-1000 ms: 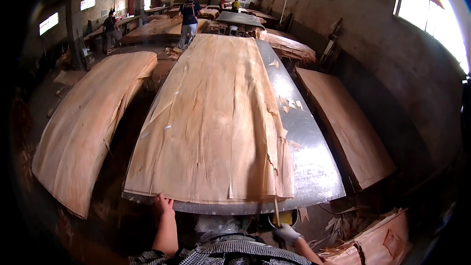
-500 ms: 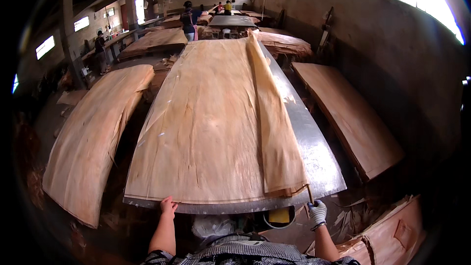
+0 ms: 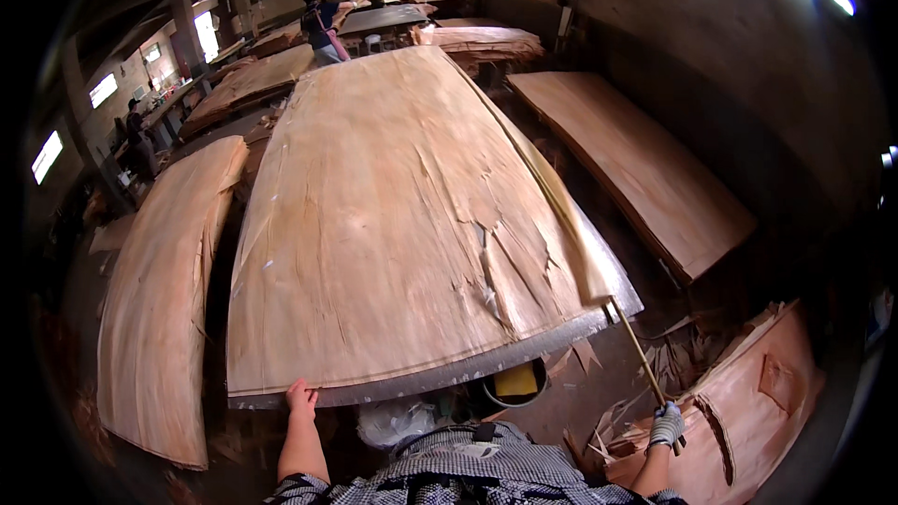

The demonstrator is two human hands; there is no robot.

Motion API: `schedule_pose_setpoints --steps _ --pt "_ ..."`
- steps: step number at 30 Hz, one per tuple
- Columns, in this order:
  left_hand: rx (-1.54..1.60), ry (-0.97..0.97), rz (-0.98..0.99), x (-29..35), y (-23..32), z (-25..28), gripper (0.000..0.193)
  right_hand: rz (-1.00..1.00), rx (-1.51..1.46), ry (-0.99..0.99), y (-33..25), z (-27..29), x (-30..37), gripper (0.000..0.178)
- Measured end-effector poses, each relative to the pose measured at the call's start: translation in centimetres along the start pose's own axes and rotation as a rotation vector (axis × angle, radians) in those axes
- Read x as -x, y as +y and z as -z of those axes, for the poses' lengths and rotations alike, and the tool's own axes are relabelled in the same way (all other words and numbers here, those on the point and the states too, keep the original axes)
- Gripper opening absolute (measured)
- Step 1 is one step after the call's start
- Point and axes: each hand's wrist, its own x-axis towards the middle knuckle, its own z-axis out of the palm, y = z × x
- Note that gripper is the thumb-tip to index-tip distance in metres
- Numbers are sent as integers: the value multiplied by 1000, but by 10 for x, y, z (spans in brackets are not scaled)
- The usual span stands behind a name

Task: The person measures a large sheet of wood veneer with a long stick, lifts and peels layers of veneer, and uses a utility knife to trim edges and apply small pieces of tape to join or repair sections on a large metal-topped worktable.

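Observation:
A wide, thin wood veneer sheet (image 3: 374, 215) lies over a grey metal-topped table (image 3: 440, 379), with splits and torn strips toward its near right. At the near left edge my bare left hand (image 3: 300, 397) pinches the sheet's border, fingers on top; the thumb is hard to see. My right hand (image 3: 667, 425), in a striped knit glove, is closed around a thin wooden stick (image 3: 639, 348). The stick's far tip meets the sheet's near right corner, where the right edge is still folded and lifted a little.
Veneer stacks flank the table: one on the left (image 3: 164, 290), one on the right (image 3: 645, 168). A curved veneer pile (image 3: 758, 393) lies near right, close to my right hand. Below the table's front are a bucket (image 3: 516, 385) and a plastic bag (image 3: 398, 423). A person (image 3: 323, 28) stands beyond the far end.
My right hand has swung right with the stick, and the sheet's folded right side has opened out across the metal top. My left hand stays at the near edge. The view has tilted.

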Motion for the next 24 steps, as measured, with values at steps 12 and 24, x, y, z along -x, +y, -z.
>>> schedule_pose_setpoints --steps 12,24 --pt "150 -198 125 -15 16 15 36 174 -645 -383 -174 -14 65 32" --pt "483 56 102 -76 38 86 37 345 -799 -649 -311 26 130 41"
